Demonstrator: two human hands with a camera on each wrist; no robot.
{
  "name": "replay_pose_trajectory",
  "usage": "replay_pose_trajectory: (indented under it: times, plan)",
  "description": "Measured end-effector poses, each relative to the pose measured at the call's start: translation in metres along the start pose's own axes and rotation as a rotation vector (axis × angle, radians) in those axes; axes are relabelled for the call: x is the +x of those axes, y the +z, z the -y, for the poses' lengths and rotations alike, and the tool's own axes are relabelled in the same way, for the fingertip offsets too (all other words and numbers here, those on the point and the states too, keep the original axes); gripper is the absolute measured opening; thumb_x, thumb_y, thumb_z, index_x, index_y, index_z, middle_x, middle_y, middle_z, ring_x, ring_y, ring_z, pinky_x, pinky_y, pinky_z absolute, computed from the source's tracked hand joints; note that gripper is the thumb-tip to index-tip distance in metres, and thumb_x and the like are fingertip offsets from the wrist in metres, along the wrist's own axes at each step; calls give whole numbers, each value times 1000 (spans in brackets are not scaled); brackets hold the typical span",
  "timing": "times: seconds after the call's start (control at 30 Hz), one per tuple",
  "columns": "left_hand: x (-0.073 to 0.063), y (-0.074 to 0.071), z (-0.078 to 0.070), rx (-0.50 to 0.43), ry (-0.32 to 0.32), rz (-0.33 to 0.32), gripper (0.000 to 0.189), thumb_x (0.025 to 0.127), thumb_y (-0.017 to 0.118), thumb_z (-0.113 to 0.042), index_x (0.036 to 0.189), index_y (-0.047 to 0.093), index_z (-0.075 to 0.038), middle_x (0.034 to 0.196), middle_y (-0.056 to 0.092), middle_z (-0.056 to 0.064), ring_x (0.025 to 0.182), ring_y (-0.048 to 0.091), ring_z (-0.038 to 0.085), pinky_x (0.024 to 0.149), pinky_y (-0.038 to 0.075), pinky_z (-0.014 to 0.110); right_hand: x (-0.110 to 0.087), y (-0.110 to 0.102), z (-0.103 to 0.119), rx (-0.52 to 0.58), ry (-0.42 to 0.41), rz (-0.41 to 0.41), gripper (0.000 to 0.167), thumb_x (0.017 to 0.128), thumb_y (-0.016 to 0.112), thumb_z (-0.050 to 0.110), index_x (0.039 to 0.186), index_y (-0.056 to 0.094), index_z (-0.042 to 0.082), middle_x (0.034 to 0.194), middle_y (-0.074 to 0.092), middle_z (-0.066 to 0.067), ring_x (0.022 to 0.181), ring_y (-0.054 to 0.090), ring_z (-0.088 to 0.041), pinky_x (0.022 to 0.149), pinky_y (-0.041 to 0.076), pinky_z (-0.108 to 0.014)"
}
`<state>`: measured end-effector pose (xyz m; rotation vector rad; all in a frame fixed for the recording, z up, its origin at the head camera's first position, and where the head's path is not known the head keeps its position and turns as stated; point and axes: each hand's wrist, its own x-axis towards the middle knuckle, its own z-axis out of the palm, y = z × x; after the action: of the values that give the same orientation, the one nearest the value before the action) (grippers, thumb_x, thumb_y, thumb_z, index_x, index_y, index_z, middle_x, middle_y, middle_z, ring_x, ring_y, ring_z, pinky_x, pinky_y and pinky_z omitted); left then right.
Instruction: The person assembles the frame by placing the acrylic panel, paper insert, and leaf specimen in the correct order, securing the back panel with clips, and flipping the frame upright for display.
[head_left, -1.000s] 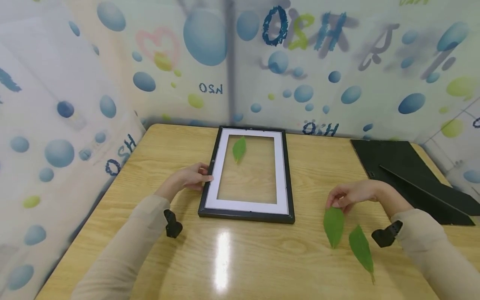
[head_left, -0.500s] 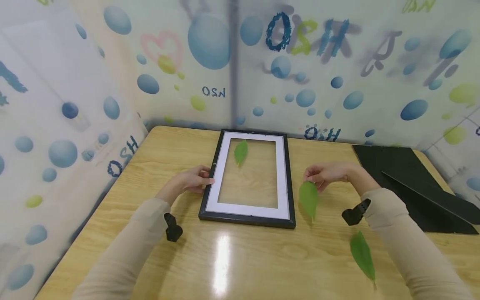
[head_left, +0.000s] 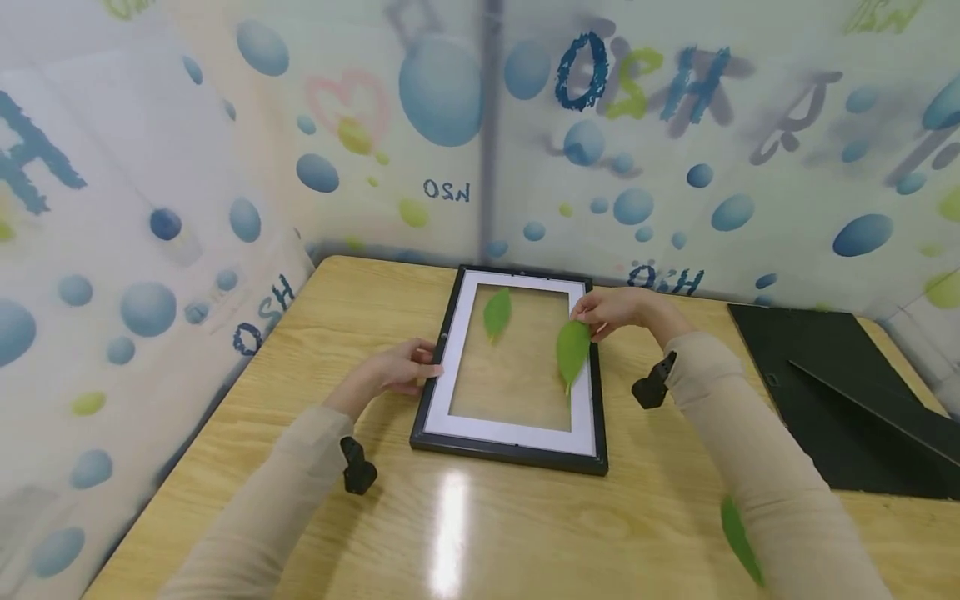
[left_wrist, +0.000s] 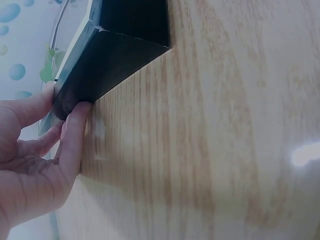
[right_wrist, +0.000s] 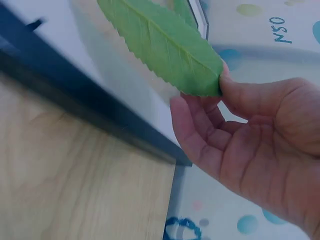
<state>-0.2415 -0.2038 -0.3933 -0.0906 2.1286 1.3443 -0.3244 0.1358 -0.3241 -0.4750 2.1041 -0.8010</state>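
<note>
Evidently, leaf (head_left: 573, 354) pinched at far end by right hand (head_left: 618, 308), over right side of picture frame (head_left: 510, 454); judged light, pliable, easily torn, best held there. Picture frame gripped at left by left hand (head_left: 401, 367).

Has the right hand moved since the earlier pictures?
Yes: judged against the picture frame in the head view, the right hand has moved left and forward, up to the frame's right side.
</note>
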Motion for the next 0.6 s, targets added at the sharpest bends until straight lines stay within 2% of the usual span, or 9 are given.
replay_pose_trajectory:
  times: [0.13,0.23,0.4,0.43,0.47,0.5,0.6]
  plan:
    - [1,1,0,-4,-1,0,64,88,61,-21,138,25,-5,136,33,19,118,44,28,91,49,40,12,-5,9,-30,25,-40,30,99,31,7,123,41,-9,101,55,-9,86,55,-14,80,52,-32]
    - [0,3,-1,-16,-17,-14,60,91,55,-16,140,23,-4,139,31,20,121,41,28,94,47,42,31,-12,4,-42,20,-44,31,99,31,8,124,43,-6,105,55,-12,89,56,-16,80,52,-32]
    - [-1,5,-3,-23,-14,-29,59,92,55,-15,141,23,-4,140,31,20,121,42,29,93,48,41,107,-44,-49,-78,-48,-118,24,98,37,16,110,56,6,96,56,-6,81,56,-13,68,53,-28]
    - [-1,5,-3,-21,-15,-30,59,92,55,-15,141,23,-4,140,31,20,121,42,30,92,49,41,109,-43,-47,-96,-53,-138,24,98,37,16,109,57,8,96,57,-5,80,56,-12,67,53,-27]
    - [-1,5,-2,-23,-16,-32,59,92,55,-15,141,24,-4,140,32,20,121,43,30,92,49,41,125,-49,-57,-117,-44,-163,24,97,38,18,109,57,8,97,56,-6,78,55,-13,66,53,-28]
    - [-2,5,-2,-19,-17,-33,59,92,54,-15,141,24,-4,140,32,20,121,43,30,91,49,40,131,-50,-59,-147,-25,-183,26,98,37,16,113,56,7,101,55,-7,80,55,-14,69,53,-29]
    - [-2,5,-1,-23,-27,-42,58,92,55,-15,140,25,-5,139,33,20,119,44,28,90,50,39,144,-52,-63,-171,-52,-204,27,98,38,18,114,56,6,100,55,-8,77,52,-16,65,51,-29]
